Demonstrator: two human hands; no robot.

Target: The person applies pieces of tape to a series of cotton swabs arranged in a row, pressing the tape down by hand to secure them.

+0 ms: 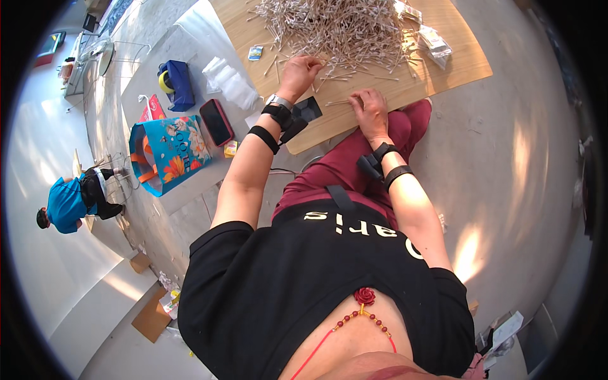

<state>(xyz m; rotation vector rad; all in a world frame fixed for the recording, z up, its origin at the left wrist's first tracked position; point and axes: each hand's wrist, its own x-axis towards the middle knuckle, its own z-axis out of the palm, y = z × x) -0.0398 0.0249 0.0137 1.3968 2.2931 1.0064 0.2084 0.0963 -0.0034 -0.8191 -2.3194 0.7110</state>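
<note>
A big heap of cotton swabs (335, 31) covers the far part of the wooden tabletop (462, 50), with loose ones strewn along its near edge. My left hand (300, 75) reaches to that near edge, fingertips pinched together among the stray swabs; what they hold is too small to make out. Closer to me, my right hand (370, 111) rests at the table's near side with its fingers closed. A cotton swab (338, 102) sticks out leftward from its fingertips. Both wrists wear dark straps with devices.
Clear plastic packs (436, 45) lie right of the heap, a small blue packet (255, 53) left of it. On a grey surface at left are a blue tape dispenser (180, 85), white plastic bags (230, 83), a phone (216, 122) and a blue floral bag (170, 152). Another person (73, 201) sits far left.
</note>
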